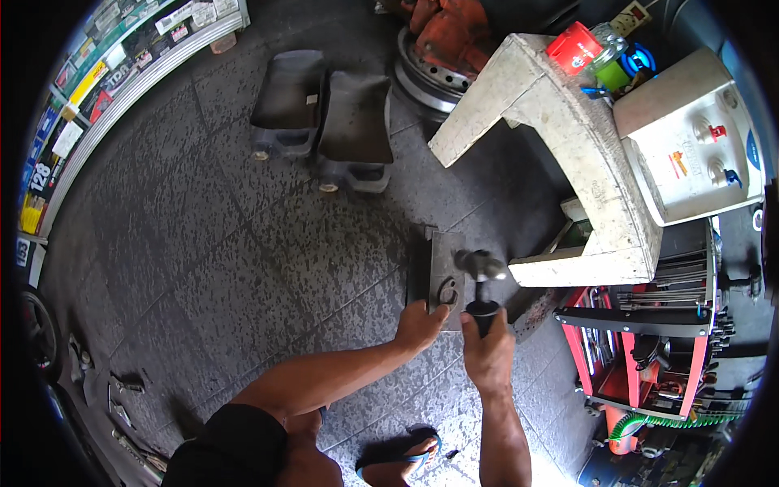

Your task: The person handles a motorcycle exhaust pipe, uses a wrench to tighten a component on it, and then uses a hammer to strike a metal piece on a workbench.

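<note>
My right hand [487,351] is wrapped round the black grip of a hammer [480,307]. Its metal head is slightly blurred and hangs above the right side of a flat grey metal block [442,247] on the floor. A small dark C-shaped metal piece [446,294] rests on the block's near part. My left hand [422,326] is closed at the near left edge of the block, thumb and fingers pinching the near end of that piece. The hammer head and the piece are apart.
Two black drain pans [355,122] lie on the floor ahead. A worn white bench [560,89] carries a water dispenser [690,146] at the right. Beyond it are a wheel rim [422,81], a red tool cart [629,325], a shelf of boxes [105,73] and loose tools [122,402] far left.
</note>
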`<state>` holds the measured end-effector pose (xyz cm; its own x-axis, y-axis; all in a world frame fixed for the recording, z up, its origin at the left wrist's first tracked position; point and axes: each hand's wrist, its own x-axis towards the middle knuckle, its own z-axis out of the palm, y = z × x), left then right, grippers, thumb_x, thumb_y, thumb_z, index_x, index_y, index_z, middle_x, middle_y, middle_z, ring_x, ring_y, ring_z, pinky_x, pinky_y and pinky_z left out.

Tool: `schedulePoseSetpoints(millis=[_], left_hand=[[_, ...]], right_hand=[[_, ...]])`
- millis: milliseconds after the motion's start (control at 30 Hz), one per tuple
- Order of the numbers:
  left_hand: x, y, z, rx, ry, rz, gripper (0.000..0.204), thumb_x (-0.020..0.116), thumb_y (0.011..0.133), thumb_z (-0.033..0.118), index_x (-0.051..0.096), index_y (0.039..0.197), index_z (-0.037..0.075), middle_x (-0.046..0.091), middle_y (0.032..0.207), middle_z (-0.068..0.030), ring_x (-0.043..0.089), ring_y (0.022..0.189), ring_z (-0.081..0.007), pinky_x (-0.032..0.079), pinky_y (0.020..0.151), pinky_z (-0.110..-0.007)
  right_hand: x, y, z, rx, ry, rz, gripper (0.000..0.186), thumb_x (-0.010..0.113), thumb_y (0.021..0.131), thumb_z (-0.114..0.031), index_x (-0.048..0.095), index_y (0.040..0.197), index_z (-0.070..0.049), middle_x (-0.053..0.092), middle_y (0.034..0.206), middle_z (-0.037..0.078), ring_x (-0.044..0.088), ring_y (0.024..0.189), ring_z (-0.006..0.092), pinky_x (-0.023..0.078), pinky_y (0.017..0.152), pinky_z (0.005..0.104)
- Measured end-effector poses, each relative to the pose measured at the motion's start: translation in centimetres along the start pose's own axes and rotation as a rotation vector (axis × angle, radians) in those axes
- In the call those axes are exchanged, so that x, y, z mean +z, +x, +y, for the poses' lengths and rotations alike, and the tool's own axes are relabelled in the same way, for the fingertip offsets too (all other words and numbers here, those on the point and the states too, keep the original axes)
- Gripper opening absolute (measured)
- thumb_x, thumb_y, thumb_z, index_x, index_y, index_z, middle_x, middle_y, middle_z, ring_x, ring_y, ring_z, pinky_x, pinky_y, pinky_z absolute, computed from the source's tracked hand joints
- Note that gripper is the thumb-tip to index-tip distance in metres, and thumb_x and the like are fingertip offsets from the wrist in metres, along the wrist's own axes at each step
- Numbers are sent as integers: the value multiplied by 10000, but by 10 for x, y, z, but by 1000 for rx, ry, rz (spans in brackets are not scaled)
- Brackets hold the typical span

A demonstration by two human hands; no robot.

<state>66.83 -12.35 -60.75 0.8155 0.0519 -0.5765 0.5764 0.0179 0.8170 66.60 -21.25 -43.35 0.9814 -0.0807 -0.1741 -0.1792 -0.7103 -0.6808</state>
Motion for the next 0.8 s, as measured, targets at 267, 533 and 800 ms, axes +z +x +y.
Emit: schedulePoseSetpoints(millis=[267, 533, 800], left_hand=[[7, -1, 0, 64, -14, -32, 350, 624, 898, 271, 586, 696, -13, 542, 553, -58, 504, 457, -117, 421, 418, -320], [2, -31, 23, 129, -50, 78, 379, 636, 895, 263, 543, 634, 4, 530, 558, -56, 461, 535, -109, 382, 491, -348], [0, -19, 7, 121, -12, 28, 426, 652, 892, 278, 505, 581, 28, 466, 532, -22, 415, 538, -90, 348, 484, -368]], right_hand=[[27, -7, 63, 2, -225, -41, 373, 682, 901, -298, 536, 1018, 24, 667, 748, 289, 677, 734, 478, 533, 606, 512], [0, -39, 41, 129, 5, 133, 310, 670, 927, -283, 577, 955, 11, 674, 720, 220, 706, 681, 367, 514, 598, 436], [7, -38, 43, 194, -108, 28, 331, 670, 927, -295, 562, 1016, 5, 675, 727, 210, 701, 678, 374, 517, 605, 438]])
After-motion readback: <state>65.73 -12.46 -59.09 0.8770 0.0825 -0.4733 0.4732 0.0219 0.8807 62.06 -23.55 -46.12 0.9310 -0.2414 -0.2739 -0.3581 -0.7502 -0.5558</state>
